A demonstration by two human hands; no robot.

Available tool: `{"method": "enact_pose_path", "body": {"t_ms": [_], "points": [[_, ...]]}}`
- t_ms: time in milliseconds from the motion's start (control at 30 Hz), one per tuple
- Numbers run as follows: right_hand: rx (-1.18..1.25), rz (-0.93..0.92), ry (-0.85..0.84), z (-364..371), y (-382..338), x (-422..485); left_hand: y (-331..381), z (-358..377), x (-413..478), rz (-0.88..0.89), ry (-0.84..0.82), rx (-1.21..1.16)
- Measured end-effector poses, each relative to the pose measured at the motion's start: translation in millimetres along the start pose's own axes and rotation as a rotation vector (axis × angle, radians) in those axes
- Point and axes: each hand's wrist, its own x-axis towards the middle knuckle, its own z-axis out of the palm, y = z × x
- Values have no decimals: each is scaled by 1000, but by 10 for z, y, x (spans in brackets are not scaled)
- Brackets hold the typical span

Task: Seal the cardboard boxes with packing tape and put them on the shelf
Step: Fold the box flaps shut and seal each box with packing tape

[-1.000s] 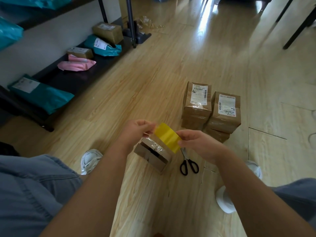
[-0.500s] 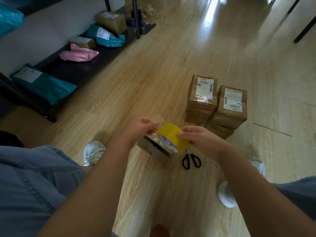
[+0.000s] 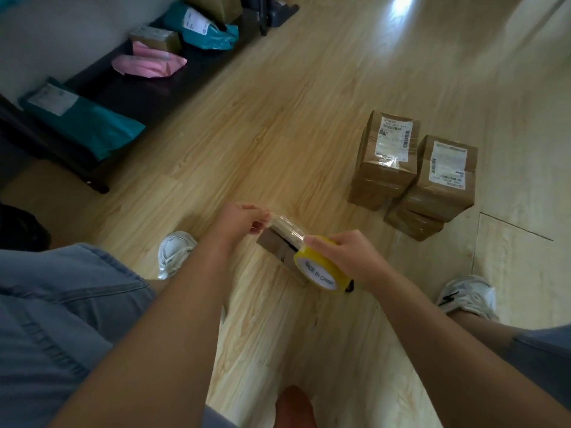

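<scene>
Currently left hand point(image 3: 244, 219) pinches the tape end point(image 3: 273, 220), right hand point(image 3: 346, 257) grips the roll point(image 3: 318, 270). Keep it taut, centre over the box point(image 3: 275, 247) seam, which looks unsealed.

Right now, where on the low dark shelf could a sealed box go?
The bare stretch of low dark shelf lies between the pink plastic mailer and the long teal mailer. The far end is crowded: small brown cardboard box, crumpled teal bag.

Dim indoor light; window glare on floor point(image 3: 398, 7) at top; wide-angle warp, edges soft.
</scene>
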Motion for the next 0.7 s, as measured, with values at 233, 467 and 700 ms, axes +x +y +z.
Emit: {"method": "enact_pose_path", "body": {"t_ms": [233, 467, 700], "points": [[61, -12, 6, 75, 56, 123, -286, -55, 277, -58, 24, 0], [-147, 0, 72, 263, 22, 335, -404, 15, 476, -44, 111, 50], [-145, -2, 102, 336, 114, 403, -517, 123, 605, -85, 66, 67]]}}
